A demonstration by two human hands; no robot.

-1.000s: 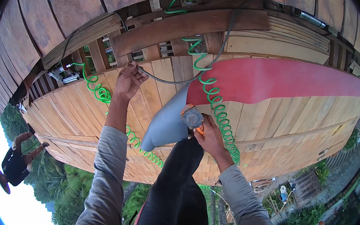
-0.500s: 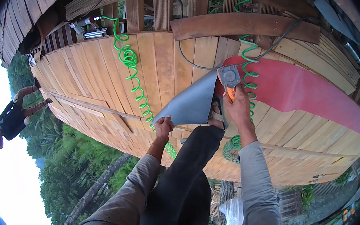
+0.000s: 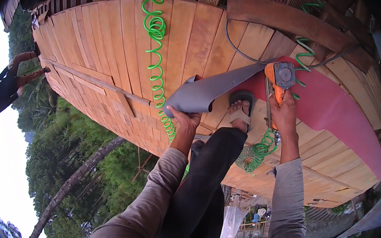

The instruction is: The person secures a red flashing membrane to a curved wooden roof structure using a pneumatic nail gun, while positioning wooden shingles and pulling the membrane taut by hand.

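Note:
My left hand (image 3: 185,122) grips the near end of a long flexible sheet (image 3: 210,89), grey on the side folded toward me. That end is lifted and curled. The same sheet's red face (image 3: 329,105) lies flat on the planks to the right. In my right hand (image 3: 285,111) is an orange and grey air nail gun (image 3: 283,75), held by its handle. Its head stands over the spot where the grey flap meets the red part; whether its nose touches the sheet is hidden. My sandaled foot (image 3: 240,110) rests on the planks between my hands.
Curved wooden roof planks (image 3: 174,47) slope beneath me. A coiled green air hose (image 3: 156,64) runs down on the left, and another coil (image 3: 258,156) lies near my foot. A brown curved board (image 3: 298,25) sits at the top. Another person (image 3: 9,76) stands at far left.
My left hand has curled and twisted the sheet's end, narrowing the grey flap and uncovering my foot. The nail gun sits further right in the view, which has itself shifted.

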